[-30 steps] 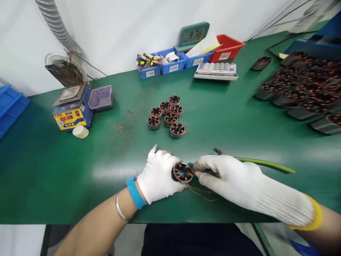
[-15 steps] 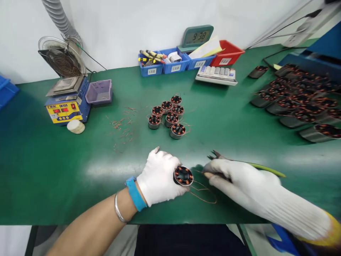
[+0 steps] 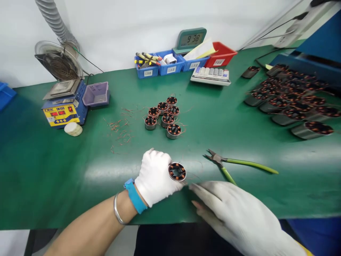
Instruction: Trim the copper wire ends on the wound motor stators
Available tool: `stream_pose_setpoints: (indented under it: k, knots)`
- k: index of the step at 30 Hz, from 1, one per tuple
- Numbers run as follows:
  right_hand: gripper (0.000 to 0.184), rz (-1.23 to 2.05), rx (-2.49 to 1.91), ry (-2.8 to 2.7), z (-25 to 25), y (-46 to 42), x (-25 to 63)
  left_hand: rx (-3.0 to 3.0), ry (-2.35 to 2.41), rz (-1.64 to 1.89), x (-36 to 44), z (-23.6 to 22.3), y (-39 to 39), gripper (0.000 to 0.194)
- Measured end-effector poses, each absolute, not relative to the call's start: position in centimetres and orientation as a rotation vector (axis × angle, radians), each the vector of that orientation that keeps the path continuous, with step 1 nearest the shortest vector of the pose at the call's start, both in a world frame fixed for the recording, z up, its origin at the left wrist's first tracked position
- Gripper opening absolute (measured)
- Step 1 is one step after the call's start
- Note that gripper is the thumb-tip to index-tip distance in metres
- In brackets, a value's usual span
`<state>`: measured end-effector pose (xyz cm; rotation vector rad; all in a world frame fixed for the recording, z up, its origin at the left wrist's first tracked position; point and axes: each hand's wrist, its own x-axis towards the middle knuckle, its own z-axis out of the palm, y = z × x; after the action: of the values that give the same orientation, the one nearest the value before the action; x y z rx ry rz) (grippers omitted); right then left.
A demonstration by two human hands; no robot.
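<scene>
A motor stator (image 3: pixel 177 172) with a metal rim and copper windings is gripped in my gloved left hand (image 3: pixel 156 178), its open top facing up. Thin copper wires trail from its right side. My gloved right hand (image 3: pixel 226 209) is just to the right of these wires, thumb and fingers apart, slightly blurred; whether a fingertip touches a wire I cannot tell. Beyond it on the green table lie diagonal cutters (image 3: pixel 217 158) with green handles, their jaws spread. Several finished-looking stators (image 3: pixel 174 131) with loose wires stand grouped farther back.
Copper wire scraps (image 3: pixel 119 128) lie left of the group. At the left stand a blue-and-yellow solder pot (image 3: pixel 62 114), a purple tray (image 3: pixel 96 94) and a white round pad (image 3: pixel 73 129). A calculator (image 3: pixel 210 75) and small bins (image 3: pixel 172 67) are at the back; many stators (image 3: pixel 293 97) fill the right.
My right hand has moved down and toward the left, closer to the held stator, and its fingers have parted. The cutters now show in full. The view has shifted slightly.
</scene>
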<state>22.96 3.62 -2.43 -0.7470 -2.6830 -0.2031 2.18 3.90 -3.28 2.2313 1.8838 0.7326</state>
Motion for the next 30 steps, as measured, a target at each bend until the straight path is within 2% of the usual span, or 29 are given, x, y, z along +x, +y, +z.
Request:
stream_pose_setpoints:
  k: [4,9,15,19,22,26,30]
  knots:
    - [0.030,-0.187,-0.758,-2.661,-3.1,3.9,23.1,2.221,1.922,0.689,2.1,-3.3,3.9,0.032]
    - [0.026,0.055,-0.801,-2.675,-3.5,4.1,23.9,2.229,1.890,0.645,2.1,-3.2,3.9,0.034]
    - [0.037,0.018,-1.033,-2.728,-2.4,7.4,23.1,2.287,1.933,0.650,2.4,-3.0,3.9,0.034]
    - [0.030,0.358,-1.189,-2.800,-1.7,7.6,22.9,2.283,1.936,0.644,2.3,-2.9,4.1,0.033]
    - [0.035,0.566,-1.138,-2.723,-2.3,5.5,24.1,2.267,1.933,0.607,2.3,-2.8,4.2,0.034]
    - [0.042,0.471,-1.361,-2.417,-3.5,3.3,24.5,2.263,1.938,0.611,2.3,-2.8,4.2,0.037]
    - [0.039,0.485,-1.726,-2.381,-2.9,4.6,22.4,2.294,1.959,0.632,2.4,-2.7,4.1,0.038]
